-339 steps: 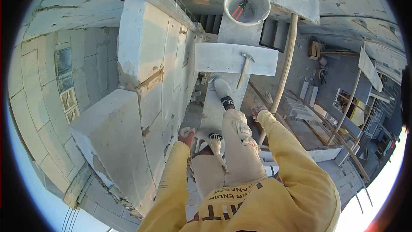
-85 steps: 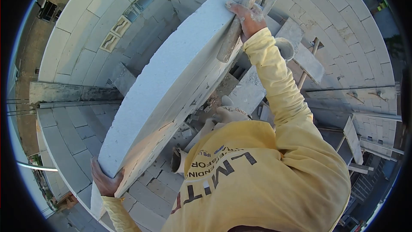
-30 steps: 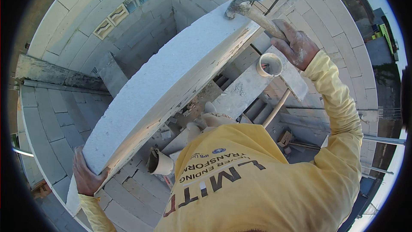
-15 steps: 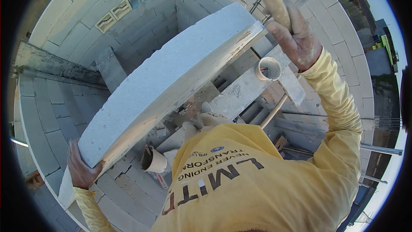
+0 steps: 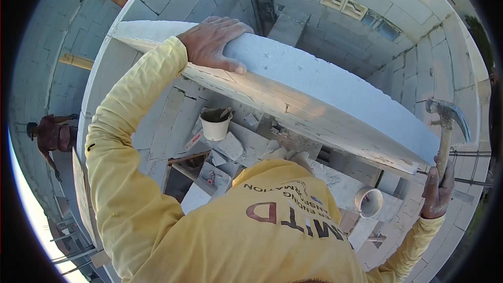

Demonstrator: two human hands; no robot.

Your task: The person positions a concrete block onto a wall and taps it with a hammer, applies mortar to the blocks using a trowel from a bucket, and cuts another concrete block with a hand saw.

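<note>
Along the top of the wall [image 5: 314,126], the pale block [image 5: 317,76] lies lengthwise, its right end near the hammer [image 5: 445,137]. The right hand [image 5: 439,191] is wrapped around the handle, the hammer's head raised near that end. The left hand [image 5: 216,43] lies spread across the block's top toward the other end, thumb over the near edge, rather than clamped on it. Tapping well would likely mean steadying the block with that palm, landing light, square blows away from brittle corners, and checking alignment with the wall after each.
</note>
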